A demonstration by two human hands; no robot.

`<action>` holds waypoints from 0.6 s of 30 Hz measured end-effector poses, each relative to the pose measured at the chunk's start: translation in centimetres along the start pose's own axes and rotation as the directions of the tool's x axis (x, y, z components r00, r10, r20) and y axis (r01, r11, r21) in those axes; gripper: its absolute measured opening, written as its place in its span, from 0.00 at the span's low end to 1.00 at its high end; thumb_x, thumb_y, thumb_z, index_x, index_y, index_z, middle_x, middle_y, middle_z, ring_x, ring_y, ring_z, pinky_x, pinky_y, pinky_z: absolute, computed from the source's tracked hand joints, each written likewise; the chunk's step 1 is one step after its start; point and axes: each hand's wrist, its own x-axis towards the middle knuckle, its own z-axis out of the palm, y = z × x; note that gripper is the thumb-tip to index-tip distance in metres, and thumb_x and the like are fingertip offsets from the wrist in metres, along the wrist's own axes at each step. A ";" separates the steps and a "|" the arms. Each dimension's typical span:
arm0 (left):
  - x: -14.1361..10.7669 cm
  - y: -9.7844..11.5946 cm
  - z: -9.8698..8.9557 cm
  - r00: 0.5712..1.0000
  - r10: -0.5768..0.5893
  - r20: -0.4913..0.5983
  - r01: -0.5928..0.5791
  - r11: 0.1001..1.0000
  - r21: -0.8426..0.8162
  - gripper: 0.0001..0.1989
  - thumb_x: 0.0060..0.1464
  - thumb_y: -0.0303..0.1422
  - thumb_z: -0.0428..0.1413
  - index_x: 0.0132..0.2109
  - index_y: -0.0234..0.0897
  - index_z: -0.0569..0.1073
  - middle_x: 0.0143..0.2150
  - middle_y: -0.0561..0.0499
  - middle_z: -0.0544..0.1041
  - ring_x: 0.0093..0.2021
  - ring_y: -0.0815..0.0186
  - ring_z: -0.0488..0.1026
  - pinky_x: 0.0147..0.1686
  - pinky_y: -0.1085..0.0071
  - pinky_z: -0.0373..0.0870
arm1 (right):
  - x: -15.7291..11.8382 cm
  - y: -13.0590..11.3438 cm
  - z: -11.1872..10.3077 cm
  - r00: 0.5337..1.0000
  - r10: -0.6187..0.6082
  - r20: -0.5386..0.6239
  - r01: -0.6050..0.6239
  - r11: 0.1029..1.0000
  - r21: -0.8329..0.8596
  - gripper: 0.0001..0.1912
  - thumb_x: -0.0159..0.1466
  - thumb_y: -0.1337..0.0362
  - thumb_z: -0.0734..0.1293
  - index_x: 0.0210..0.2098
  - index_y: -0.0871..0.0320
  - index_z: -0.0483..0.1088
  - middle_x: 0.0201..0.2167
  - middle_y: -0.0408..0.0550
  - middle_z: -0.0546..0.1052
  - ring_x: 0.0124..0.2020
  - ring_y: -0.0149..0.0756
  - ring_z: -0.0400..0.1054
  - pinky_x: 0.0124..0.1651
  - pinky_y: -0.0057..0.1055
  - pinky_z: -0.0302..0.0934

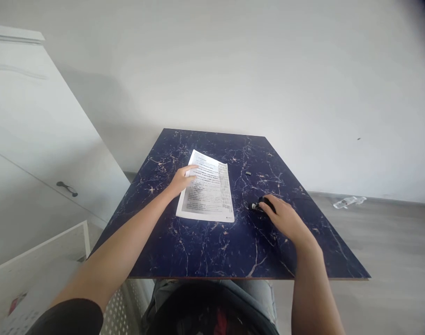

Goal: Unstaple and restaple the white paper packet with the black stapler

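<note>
Dark-blue, pale-veined marbled tabletop carries printed white paper left of centre, likely light, limp and easily creased, best taken by its edges. The left hand lies over its left edge; pinching or merely pressing, I cannot tell. The right hand grips a small black, hard-looking device, perhaps a stapler. A tiny dark block lies farther back, between paper and device.

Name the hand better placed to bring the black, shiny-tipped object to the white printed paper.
Probably the right hand: it appears to grip the black object, while the left hand lies on the paper.
</note>
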 end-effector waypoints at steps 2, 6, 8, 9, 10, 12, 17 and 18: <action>-0.1 0.1 -0.3 0.999 -0.011 0.039 0.012 1.000 -0.028 0.31 0.48 0.27 0.58 0.62 0.40 0.74 0.65 0.47 0.72 0.65 0.55 0.68 0.66 0.58 0.62 | 0.0 0.0 0.6 1.000 0.000 -0.012 0.000 1.000 -0.022 0.13 0.70 0.54 0.60 0.46 0.52 0.70 0.41 0.52 0.78 0.42 0.48 0.72 0.42 0.38 0.62; 0.0 -0.2 -0.8 0.998 0.018 0.056 -0.012 0.994 -0.108 0.32 0.50 0.29 0.59 0.64 0.41 0.72 0.68 0.47 0.68 0.67 0.54 0.65 0.67 0.57 0.61 | 0.9 -0.6 1.1 0.998 -0.066 0.015 0.066 0.998 -0.006 0.14 0.70 0.56 0.59 0.49 0.54 0.70 0.44 0.53 0.78 0.43 0.48 0.72 0.45 0.39 0.63; 0.1 -0.4 -0.9 0.999 0.030 0.044 -0.023 0.988 -0.154 0.32 0.50 0.30 0.60 0.64 0.41 0.71 0.68 0.46 0.67 0.67 0.54 0.66 0.66 0.58 0.61 | 1.5 -1.6 1.2 0.991 -0.121 0.050 0.120 0.993 0.025 0.14 0.70 0.57 0.60 0.51 0.54 0.70 0.46 0.53 0.78 0.45 0.47 0.72 0.48 0.39 0.63; 0.1 -0.5 -0.9 0.999 0.034 0.039 -0.027 0.984 -0.174 0.32 0.50 0.30 0.60 0.64 0.40 0.71 0.68 0.46 0.67 0.66 0.54 0.66 0.66 0.58 0.62 | 1.7 -2.2 1.3 0.987 -0.146 0.064 0.143 0.989 0.042 0.14 0.70 0.57 0.60 0.52 0.54 0.70 0.46 0.53 0.77 0.46 0.46 0.72 0.49 0.39 0.62; 0.1 -0.5 -0.8 0.999 0.035 0.036 -0.028 0.981 -0.192 0.32 0.50 0.30 0.60 0.65 0.40 0.71 0.69 0.45 0.67 0.66 0.54 0.67 0.66 0.58 0.62 | 1.9 -2.9 1.4 0.983 -0.169 0.077 0.165 0.985 0.058 0.14 0.71 0.57 0.60 0.52 0.54 0.69 0.46 0.52 0.77 0.46 0.46 0.71 0.50 0.38 0.62; 0.1 -0.2 -0.8 0.999 0.030 0.037 -0.022 0.976 -0.219 0.33 0.51 0.31 0.61 0.65 0.39 0.70 0.69 0.45 0.67 0.65 0.54 0.67 0.65 0.58 0.63 | 2.2 -4.3 1.6 0.973 -0.212 0.094 0.205 0.975 0.082 0.13 0.71 0.58 0.60 0.52 0.54 0.70 0.45 0.51 0.77 0.46 0.44 0.71 0.49 0.38 0.62; 0.0 0.3 -0.9 1.000 0.017 0.017 -0.012 0.967 -0.253 0.33 0.52 0.33 0.61 0.65 0.37 0.69 0.68 0.43 0.67 0.65 0.52 0.68 0.65 0.57 0.64 | 2.5 -5.9 2.0 0.960 -0.260 0.099 0.251 0.963 0.096 0.12 0.71 0.60 0.60 0.50 0.53 0.70 0.45 0.50 0.78 0.45 0.43 0.71 0.48 0.37 0.62; 0.1 0.3 -1.0 1.000 0.025 0.004 -0.023 0.965 -0.261 0.33 0.51 0.32 0.62 0.65 0.37 0.69 0.68 0.43 0.67 0.65 0.52 0.68 0.65 0.56 0.64 | 2.5 -5.9 2.1 0.960 -0.262 0.097 0.252 0.963 0.096 0.12 0.71 0.60 0.60 0.50 0.53 0.70 0.45 0.50 0.77 0.45 0.43 0.71 0.49 0.37 0.62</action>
